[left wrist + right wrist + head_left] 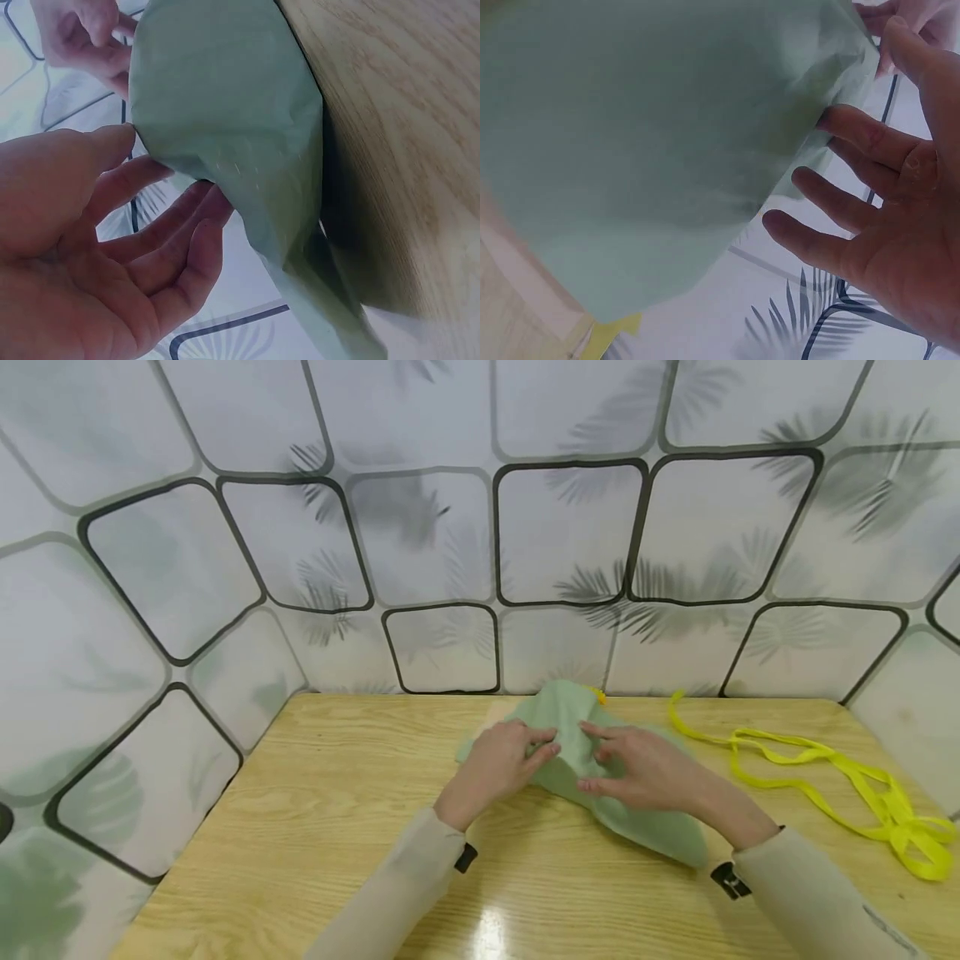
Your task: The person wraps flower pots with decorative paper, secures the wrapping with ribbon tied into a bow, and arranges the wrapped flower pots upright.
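Note:
A pale green sheet (645, 814), like wrapping paper, stands bunched up in a peak over the wooden table, its lower corner spreading toward the front right. My left hand (498, 764) is at the sheet's left side. In the left wrist view, its thumb touches the edge of the sheet and its other fingers bend loosely by the fold. My right hand (645, 768) is on the other side, fingers spread. The right wrist view shows its fingertips (780, 225) at the sheet's edge. What lies under the sheet is mostly hidden.
A tangled yellow ribbon (802, 781) lies on the right of the wooden table (360, 793). A small orange-yellow piece (598, 694) peeks out behind the sheet, and a pale pinkish edge (501, 711) shows at its left. A patterned wall covering (420, 552) closes off the back and sides.

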`<state>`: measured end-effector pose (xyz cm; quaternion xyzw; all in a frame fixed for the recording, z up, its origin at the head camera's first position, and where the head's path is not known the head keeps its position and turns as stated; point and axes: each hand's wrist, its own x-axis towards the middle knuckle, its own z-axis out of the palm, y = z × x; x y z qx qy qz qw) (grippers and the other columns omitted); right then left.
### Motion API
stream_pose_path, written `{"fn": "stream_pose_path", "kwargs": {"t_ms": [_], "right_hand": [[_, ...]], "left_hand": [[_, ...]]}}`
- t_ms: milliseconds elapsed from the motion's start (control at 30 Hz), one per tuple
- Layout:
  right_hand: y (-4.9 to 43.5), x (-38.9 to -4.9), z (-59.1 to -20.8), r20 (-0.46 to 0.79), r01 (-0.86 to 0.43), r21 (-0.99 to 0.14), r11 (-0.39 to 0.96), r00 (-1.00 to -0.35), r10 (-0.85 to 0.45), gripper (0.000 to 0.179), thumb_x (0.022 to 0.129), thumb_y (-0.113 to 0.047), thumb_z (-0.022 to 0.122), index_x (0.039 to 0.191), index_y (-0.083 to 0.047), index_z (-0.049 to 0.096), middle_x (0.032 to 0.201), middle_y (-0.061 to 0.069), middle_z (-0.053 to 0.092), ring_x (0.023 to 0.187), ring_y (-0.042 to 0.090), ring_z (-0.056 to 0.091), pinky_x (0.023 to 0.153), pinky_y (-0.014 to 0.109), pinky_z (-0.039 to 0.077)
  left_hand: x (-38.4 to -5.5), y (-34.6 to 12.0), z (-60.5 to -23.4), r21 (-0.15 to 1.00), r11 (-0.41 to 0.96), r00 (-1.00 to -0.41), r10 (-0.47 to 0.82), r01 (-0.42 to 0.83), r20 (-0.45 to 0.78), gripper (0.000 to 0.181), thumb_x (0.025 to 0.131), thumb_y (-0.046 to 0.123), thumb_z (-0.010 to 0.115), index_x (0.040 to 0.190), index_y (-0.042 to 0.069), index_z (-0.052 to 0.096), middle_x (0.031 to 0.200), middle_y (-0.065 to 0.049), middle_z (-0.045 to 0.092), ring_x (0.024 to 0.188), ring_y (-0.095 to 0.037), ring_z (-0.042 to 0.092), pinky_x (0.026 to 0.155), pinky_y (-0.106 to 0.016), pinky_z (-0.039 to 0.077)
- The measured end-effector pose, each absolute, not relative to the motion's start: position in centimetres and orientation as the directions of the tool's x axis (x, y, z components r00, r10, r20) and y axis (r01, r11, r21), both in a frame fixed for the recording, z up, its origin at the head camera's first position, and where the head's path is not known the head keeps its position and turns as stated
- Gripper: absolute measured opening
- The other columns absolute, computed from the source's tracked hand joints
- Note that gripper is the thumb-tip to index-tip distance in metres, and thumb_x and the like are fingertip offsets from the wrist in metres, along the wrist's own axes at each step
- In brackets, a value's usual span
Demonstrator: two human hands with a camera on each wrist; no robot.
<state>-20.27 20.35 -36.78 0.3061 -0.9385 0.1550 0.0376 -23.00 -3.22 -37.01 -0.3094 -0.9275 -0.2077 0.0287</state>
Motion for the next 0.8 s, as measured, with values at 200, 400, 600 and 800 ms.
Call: {"fn": "stream_pose_path", "kwargs": {"t_ms": [200, 400, 600, 800], "right_hand": [[20.1, -21.6, -36.8, 0.210, -0.595, -0.296, 0.747, -0.804, -0.557, 0.029, 0.093, -0.040, 0.075, 0.079, -0.015, 0.079, 0.140, 0.013, 0.065, 0.052, 0.003, 0.043, 0.060, 0.025, 0.046], [19.9, -22.2, -37.1, 0.210, -0.594, -0.253, 0.764, -0.804, -0.556, 0.033, 0.092, -0.044, 0.075, 0.068, -0.021, 0.076, 0.137, 0.009, 0.068, 0.052, -0.002, 0.036, 0.063, 0.026, 0.050], [19.8, -22.4, -36.9, 0.218, -0.619, -0.238, 0.749, -0.785, -0.579, 0.047, 0.091, -0.040, 0.075, 0.051, -0.024, 0.056, 0.134, 0.008, 0.070, 0.054, 0.001, 0.033, 0.060, 0.023, 0.043], [19.8, -23.0, -37.2, 0.271, -0.635, -0.306, 0.710, -0.773, -0.574, 0.037, 0.085, -0.025, 0.081, 0.061, -0.020, 0.053, 0.122, 0.009, 0.075, 0.048, -0.004, 0.024, 0.057, 0.019, 0.039]], "left_hand": [[-22.5, -3.3, -37.0, 0.393, 0.732, -0.828, 0.529, 0.556, 0.187, 0.037, 0.105, 0.037, 0.059, 0.132, 0.014, 0.068, 0.111, -0.010, 0.077, 0.082, -0.016, 0.065, 0.058, -0.023, 0.045], [-22.2, -3.3, -37.4, 0.414, 0.731, -0.836, 0.518, 0.542, 0.181, 0.038, 0.105, 0.037, 0.058, 0.133, 0.014, 0.068, 0.084, -0.007, 0.073, 0.053, -0.006, 0.038, 0.048, -0.019, 0.034], [-22.0, -3.4, -37.8, 0.479, 0.702, -0.844, 0.500, 0.527, 0.195, 0.033, 0.105, 0.032, 0.059, 0.130, 0.012, 0.071, 0.093, -0.004, 0.078, 0.056, -0.006, 0.057, 0.047, -0.017, 0.038], [-22.2, -3.7, -37.8, 0.540, 0.669, -0.851, 0.486, 0.510, 0.201, 0.033, 0.105, 0.029, 0.060, 0.130, 0.011, 0.071, 0.099, -0.006, 0.079, 0.074, -0.014, 0.072, 0.056, -0.017, 0.048]]}}
